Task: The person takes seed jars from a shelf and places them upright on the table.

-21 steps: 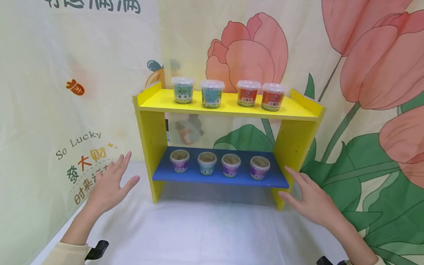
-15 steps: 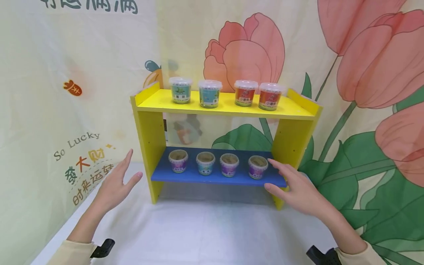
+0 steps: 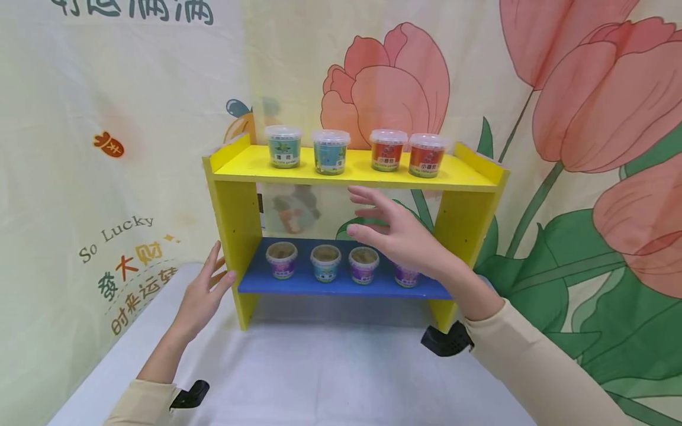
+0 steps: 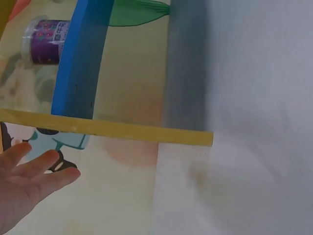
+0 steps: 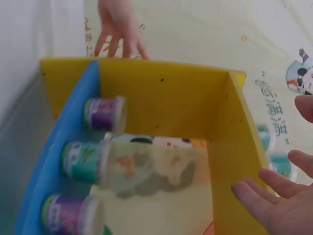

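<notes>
In the head view my right hand (image 3: 396, 236) hovers in front of the two-tier shelf, between its tiers, fingers bent loosely and holding nothing. It partly covers the rightmost purple cup (image 3: 407, 277) on the blue lower board (image 3: 341, 289). My left hand (image 3: 199, 299) is beside the shelf's left yellow side panel (image 3: 240, 236), fingers spread, holding nothing. On the yellow top board (image 3: 245, 163) stand two teal lidded cups (image 3: 285, 151) and two red lidded cups (image 3: 427, 161). The lower board also bears a teal cup (image 3: 325, 269) and two purple cups (image 3: 282, 266).
The shelf stands on a white-covered table (image 3: 341, 373). A cloth backdrop (image 3: 160, 89) printed with tulips and writing hangs behind it. The right side panel (image 3: 469, 231) is partly behind my right forearm.
My right hand has moved left and up from the shelf's right side to a place before its opening. My left hand has shifted slightly right, closer to the left panel. The cups stand unmoved.
</notes>
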`<state>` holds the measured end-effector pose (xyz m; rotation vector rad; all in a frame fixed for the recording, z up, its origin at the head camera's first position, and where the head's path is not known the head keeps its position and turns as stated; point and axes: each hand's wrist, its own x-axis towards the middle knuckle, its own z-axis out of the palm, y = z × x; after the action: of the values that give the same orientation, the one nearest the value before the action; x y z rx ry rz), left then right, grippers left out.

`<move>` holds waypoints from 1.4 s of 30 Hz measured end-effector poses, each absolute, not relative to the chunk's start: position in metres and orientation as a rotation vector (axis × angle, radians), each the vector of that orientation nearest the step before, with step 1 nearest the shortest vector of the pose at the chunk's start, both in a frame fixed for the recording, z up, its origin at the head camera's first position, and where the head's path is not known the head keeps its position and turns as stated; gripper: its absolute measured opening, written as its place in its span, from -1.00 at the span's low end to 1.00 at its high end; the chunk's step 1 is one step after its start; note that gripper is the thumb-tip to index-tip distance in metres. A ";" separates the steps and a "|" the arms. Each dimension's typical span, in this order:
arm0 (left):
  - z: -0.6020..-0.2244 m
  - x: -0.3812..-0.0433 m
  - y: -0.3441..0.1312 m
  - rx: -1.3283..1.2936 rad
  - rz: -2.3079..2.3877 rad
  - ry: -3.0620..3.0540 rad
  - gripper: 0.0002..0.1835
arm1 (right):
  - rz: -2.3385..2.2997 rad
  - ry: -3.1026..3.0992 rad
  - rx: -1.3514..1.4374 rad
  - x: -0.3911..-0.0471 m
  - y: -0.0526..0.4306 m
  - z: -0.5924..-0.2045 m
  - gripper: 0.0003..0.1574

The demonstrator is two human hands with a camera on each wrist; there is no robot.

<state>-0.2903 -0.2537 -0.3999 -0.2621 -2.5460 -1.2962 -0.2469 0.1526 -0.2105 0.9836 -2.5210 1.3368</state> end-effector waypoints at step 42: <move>-0.431 -0.308 -0.231 -0.135 -1.618 -2.332 -0.14 | 1.301 -2.718 0.685 -0.314 0.014 -0.125 0.15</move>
<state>-0.3081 -0.2313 -0.4307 -0.1354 -2.3324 -1.6179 -0.3139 0.0139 -0.1253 0.6854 -2.7181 1.3011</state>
